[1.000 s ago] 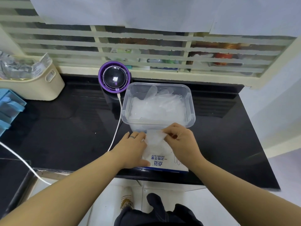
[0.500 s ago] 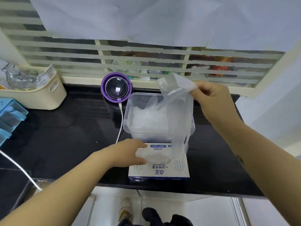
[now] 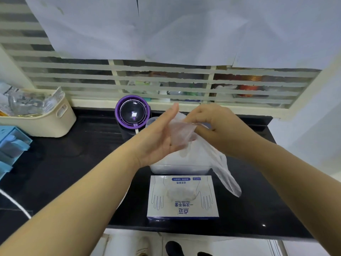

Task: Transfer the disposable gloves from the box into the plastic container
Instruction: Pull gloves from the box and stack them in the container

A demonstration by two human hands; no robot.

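While your right grip (image 3: pixel 217 126) pinches the glove (image 3: pixel 224 174) at its upper end, your left grip (image 3: pixel 158 139) lies flat-fingered against it; its length hangs down-right, past the plastic container (image 3: pixel 180 169) directly below.

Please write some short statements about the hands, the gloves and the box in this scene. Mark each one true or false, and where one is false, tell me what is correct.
1. The right hand pinches a thin transparent plastic glove. True.
2. The white and blue cardboard glove box stands behind the clear plastic container. False: it stands in front of it, near the front edge of the black counter.
3. The opening of the box shows nothing inside. False: crumpled clear gloves show in it.
4. The left hand has straight fingers and lies against the glove. True.
5. The round purple device is to the right of the container. False: it is behind it, to the left.
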